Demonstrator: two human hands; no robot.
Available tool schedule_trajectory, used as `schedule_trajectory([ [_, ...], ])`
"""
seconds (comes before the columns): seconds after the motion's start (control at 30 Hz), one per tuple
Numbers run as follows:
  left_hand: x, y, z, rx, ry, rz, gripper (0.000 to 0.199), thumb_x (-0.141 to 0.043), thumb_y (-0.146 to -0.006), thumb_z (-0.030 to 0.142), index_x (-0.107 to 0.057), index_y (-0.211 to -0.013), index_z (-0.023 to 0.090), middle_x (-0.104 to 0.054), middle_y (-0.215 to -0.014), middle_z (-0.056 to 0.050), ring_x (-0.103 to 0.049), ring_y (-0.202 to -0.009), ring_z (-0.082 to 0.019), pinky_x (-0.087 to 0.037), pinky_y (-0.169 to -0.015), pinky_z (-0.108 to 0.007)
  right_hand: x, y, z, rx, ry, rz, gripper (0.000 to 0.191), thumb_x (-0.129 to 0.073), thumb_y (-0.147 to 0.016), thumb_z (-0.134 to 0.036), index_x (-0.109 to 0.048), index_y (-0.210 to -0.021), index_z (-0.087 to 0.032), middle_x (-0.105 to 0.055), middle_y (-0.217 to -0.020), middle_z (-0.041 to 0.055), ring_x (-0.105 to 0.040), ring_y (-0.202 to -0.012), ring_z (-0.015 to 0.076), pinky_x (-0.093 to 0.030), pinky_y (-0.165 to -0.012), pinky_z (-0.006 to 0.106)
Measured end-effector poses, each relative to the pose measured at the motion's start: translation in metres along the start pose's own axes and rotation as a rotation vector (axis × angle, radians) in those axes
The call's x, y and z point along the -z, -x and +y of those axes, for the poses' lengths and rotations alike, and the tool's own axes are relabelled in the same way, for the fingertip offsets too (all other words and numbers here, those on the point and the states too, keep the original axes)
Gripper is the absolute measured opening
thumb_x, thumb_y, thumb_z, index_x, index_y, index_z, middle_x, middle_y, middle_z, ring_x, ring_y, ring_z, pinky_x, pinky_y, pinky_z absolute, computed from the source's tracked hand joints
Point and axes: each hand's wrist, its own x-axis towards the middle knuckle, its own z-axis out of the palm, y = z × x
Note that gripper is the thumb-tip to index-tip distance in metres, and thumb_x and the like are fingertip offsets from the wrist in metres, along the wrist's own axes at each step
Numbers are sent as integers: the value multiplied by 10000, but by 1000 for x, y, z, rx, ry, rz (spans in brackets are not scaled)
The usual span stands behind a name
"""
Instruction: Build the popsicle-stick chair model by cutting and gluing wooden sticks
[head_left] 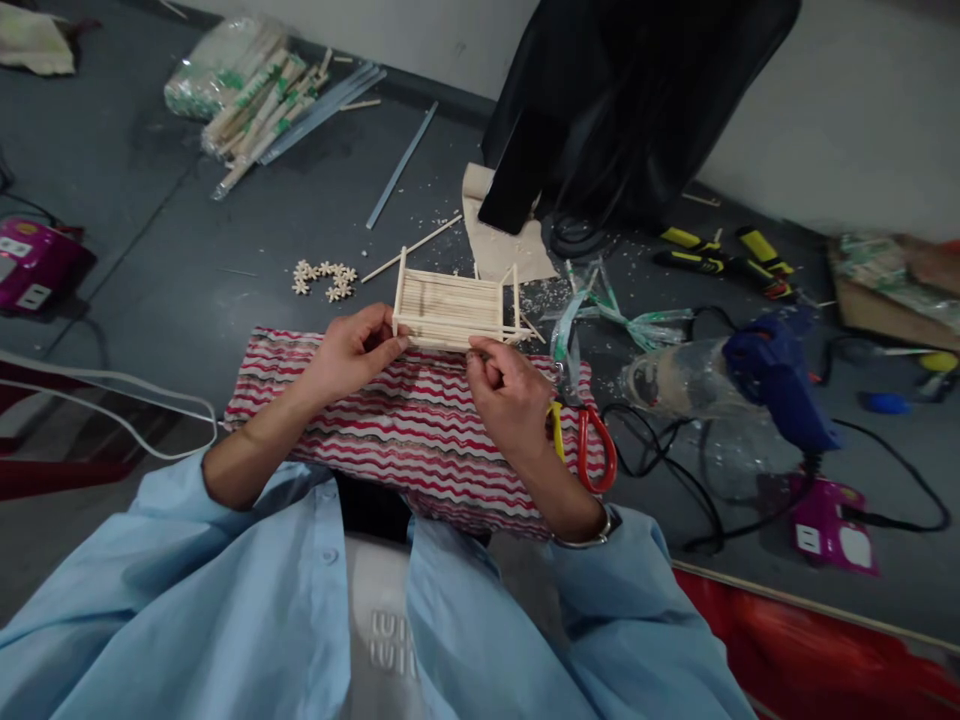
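A small cart-like frame made of thin wooden sticks (450,298) is held up over the striped cloth (360,420). My left hand (356,350) pinches its near left corner between thumb and fingers. At the frame's near right edge, my right hand (510,385) is closed with its fingertips touching the sticks. Scissors with red and yellow handles (596,450) lie just right of my right hand. Behind the frame, a loose wooden stick (412,248) rests on the table near a cluster of small flower-shaped wooden pieces (326,280).
A blue glue gun (784,375) rests in a plastic bottle (667,385) at right, its cable trailing to a purple power socket (832,525). Bagged sticks (270,105) lie far left. A phone (517,175) leans against a black bag (630,100). Yellow-black pliers (694,250) lie beyond.
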Motion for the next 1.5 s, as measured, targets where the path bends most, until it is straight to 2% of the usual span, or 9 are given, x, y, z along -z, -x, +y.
schedule_trajectory([
  [0.3,0,0,3,-29,-38,16,143,-619,-836,310,-606,-811,170,-523,-633,40,-453,-543,-83,-340,-516,-201,-3,1,-2,-79,-44,-7,263,-557,-895,-317,-726,-1052,-190,-525,-555,-58,-480,-517,111,-433,-621,241],
  [0.57,-1,0,2,-46,-64,25,143,-618,-839,313,-599,-801,176,-515,-614,43,-431,-532,-83,-330,-508,-202,-3,1,-2,-97,-40,6,229,-564,-879,-319,-700,-1028,-211,-500,-541,-72,-475,-508,112,-417,-603,241],
  [0.87,0,-1,1,-21,-44,7,163,-613,-834,330,-614,-821,167,-523,-639,37,-450,-557,-89,-342,-531,-209,-1,2,-6,11,-55,37,190,-553,-897,-313,-703,-918,-200,-501,-538,-65,-458,-491,91,-389,-564,216],
  [1.07,0,-1,1,-40,-50,6,149,-613,-831,317,-609,-805,170,-521,-639,38,-450,-560,-89,-336,-532,-210,-4,2,-2,8,-52,8,212,-545,-914,-327,-715,-953,-206,-566,-577,-49,-508,-522,97,-422,-590,219],
  [1.17,0,-1,2,-47,-49,3,149,-606,-835,317,-608,-806,171,-510,-629,42,-435,-551,-87,-325,-525,-210,-6,0,-2,50,-24,-15,255,-531,-930,-327,-718,-1049,-203,-598,-589,-39,-560,-552,108,-456,-626,227],
  [1.23,0,-1,2,-43,-53,4,158,-601,-836,323,-597,-790,172,-495,-616,46,-425,-544,-87,-318,-519,-211,-8,-2,-3,77,-8,-47,287,-519,-943,-331,-705,-1127,-212,-668,-652,-20,-617,-604,120,-491,-670,235],
  [1.3,0,-1,2,-38,-50,2,168,-596,-836,331,-585,-781,173,-494,-615,46,-428,-547,-89,-322,-521,-212,-11,-4,-3,116,-11,-86,302,-510,-954,-324,-693,-1170,-219,-758,-828,15,-689,-727,138,-531,-753,249],
  [1.4,0,-2,3,-44,-39,-4,156,-595,-831,323,-580,-791,173,-507,-624,45,-435,-552,-90,-331,-527,-211,-14,-7,-3,188,-21,-132,298,-506,-959,-296,-691,-1181,-224,-766,-1096,46,-728,-931,167,-553,-875,281],
  [1.5,-1,-2,2,-52,-29,-8,146,-590,-829,313,-570,-787,174,-496,-615,51,-422,-545,-87,-327,-525,-209,-17,-9,-2,192,-35,-138,276,-516,-957,-273,-702,-1157,-229,-759,-1130,40,-728,-987,171,-558,-902,284],
])
